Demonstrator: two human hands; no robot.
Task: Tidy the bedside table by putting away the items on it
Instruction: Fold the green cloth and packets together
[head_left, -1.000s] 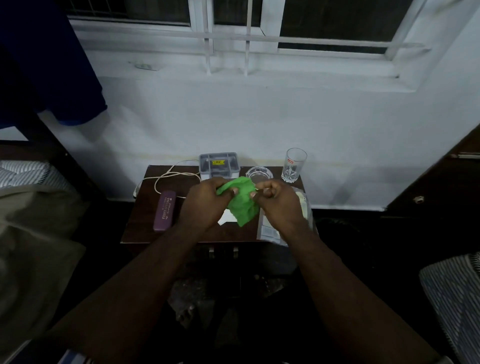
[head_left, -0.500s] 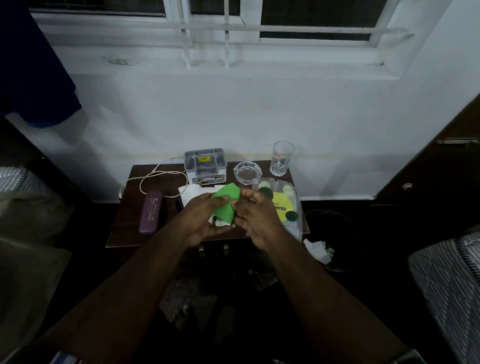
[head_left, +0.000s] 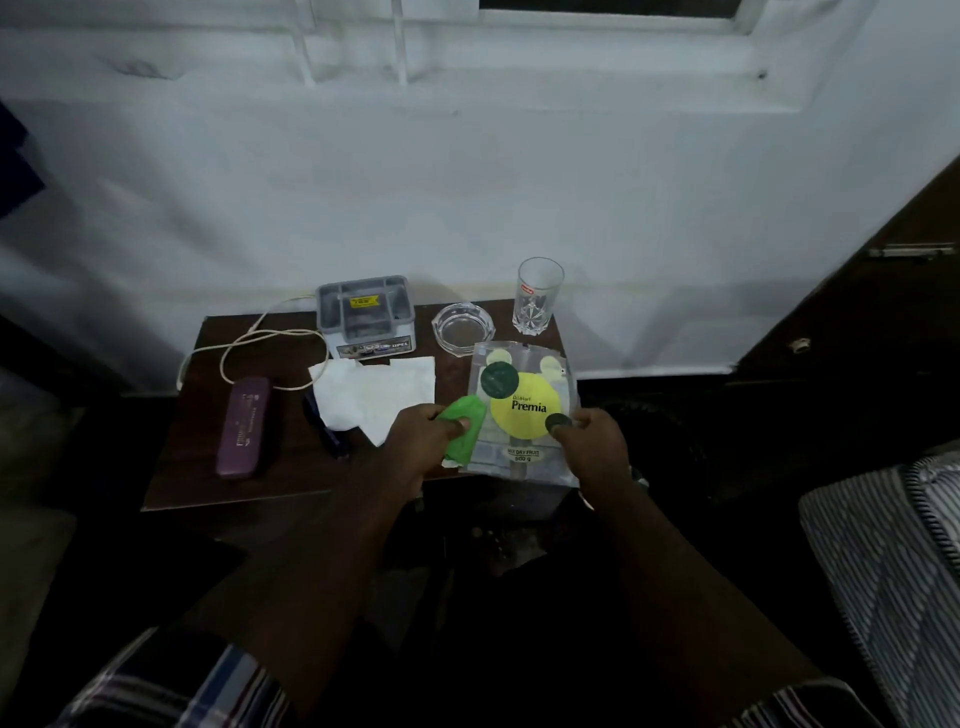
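Left hand (head_left: 415, 441) grips green wrapper (head_left: 464, 423), right hand (head_left: 592, 441) pinches Premia packet (head_left: 524, 405) on desk (head_left: 218, 483); tissue (head_left: 374, 395), ashtray (head_left: 462, 328), glass (head_left: 537, 296) nearby.

A dim room is showing a white painted wall (head_left: 467, 182) filling the upper view, with a window sill (head_left: 571, 62) and white window bars (head_left: 353, 47) running along its top. A dark wooden bedside table (head_left: 218, 488) is standing against the wall. A dark wooden door (head_left: 883, 291) is rising at right, above striped bedding (head_left: 893, 561). The floor is lying in deep shadow.
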